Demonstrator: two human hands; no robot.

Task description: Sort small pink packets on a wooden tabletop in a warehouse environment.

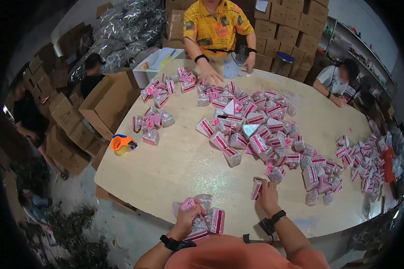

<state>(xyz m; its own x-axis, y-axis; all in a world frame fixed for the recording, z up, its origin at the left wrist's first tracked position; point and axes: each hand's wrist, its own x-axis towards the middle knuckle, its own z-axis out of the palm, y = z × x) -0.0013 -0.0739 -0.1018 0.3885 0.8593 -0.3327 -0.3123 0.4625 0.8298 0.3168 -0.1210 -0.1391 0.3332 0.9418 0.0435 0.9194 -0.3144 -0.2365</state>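
Observation:
At the near edge of the table, my left hand [188, 220] is closed around the gathered tops of a bunch of small glittery packets [216, 220] with pink-and-white labels. The packets hang and rest about its fingers, near my body. To the right, my right hand [268, 197] grips one wedge-shaped packet [256, 188] with a pink label, just over the tabletop; its fingertips are partly hidden. Beyond it lies a large heap of similar packets [259, 144], reaching from the table's middle toward the right.
An orange tape dispenser [121, 144] stands at the table's left edge, close to a small packet cluster [151, 120]. Across the table [175, 166], a person in a yellow shirt [220, 29] reaches into packets. Another person [334, 80] sits at right. Cardboard boxes [110, 105] crowd the left.

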